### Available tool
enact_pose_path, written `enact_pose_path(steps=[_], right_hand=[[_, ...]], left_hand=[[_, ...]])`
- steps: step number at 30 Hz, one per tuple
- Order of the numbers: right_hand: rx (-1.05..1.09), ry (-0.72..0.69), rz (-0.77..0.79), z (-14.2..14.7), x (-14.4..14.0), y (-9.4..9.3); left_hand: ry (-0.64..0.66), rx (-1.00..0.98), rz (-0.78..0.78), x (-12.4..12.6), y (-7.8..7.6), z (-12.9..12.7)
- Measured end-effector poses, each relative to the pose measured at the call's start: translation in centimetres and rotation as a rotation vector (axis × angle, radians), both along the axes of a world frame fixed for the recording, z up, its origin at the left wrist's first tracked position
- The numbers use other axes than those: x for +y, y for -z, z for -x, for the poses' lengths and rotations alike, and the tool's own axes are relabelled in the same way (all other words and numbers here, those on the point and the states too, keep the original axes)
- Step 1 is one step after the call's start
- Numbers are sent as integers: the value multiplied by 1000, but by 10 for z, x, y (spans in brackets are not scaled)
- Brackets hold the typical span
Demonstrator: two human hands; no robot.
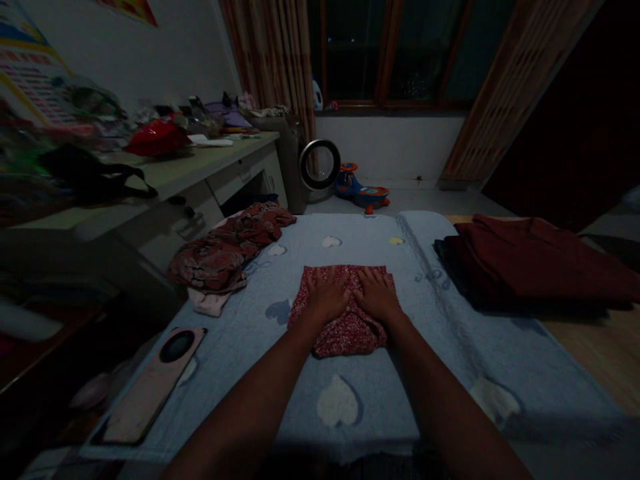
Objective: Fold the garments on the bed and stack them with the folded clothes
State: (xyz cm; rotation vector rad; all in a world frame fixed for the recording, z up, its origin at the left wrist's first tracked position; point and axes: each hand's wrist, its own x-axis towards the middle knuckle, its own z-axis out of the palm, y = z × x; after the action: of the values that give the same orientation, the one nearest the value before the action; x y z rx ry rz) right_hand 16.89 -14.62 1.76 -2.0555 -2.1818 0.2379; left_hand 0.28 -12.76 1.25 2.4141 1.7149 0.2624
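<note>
A small red patterned cloth [345, 333] lies folded on a light blue blanket [350, 400] with white heart shapes. My left hand [327, 293] and my right hand [376, 293] press flat on top of it, side by side, fingers pointing away from me. Both palms face down and neither hand grips anything.
A crumpled dark red floral garment [227, 250] lies at the blanket's left. Dark red folded clothes [535, 263] sit at the right. A phone [153, 383] lies near left. A cluttered desk [165, 167] stands left; a fan [320, 163] and toy car [361, 189] are on the floor beyond.
</note>
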Motion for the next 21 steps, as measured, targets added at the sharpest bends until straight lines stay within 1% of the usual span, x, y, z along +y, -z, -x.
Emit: enact_pose_path(steps=[4, 6, 8, 11, 13, 15, 17, 19, 21], right_hand=[[-10, 101, 34, -2, 0, 2], [5, 142, 33, -2, -1, 2], [31, 174, 18, -3, -2, 2], [90, 192, -35, -6, -2, -2], [134, 155, -115, -7, -2, -6], [170, 49, -215, -8, 0, -8], [190, -104, -260, -6, 1, -7], [183, -224, -213, -3, 2, -3], [153, -265, -135, 0, 3, 2]], left_hand=[[-30, -61, 4, -1, 2, -1], [-41, -130, 1, 1, 1, 1], [-61, -267, -3, 7, -1, 5], [-150, -540, 15, 17, -8, 17], [-184, -621, -6, 20, -15, 25], [-115, -566, -68, 18, -19, 29], [26, -430, -102, 12, -19, 27], [148, -265, -83, 4, -15, 21], [190, -131, -61, -2, -8, 16]])
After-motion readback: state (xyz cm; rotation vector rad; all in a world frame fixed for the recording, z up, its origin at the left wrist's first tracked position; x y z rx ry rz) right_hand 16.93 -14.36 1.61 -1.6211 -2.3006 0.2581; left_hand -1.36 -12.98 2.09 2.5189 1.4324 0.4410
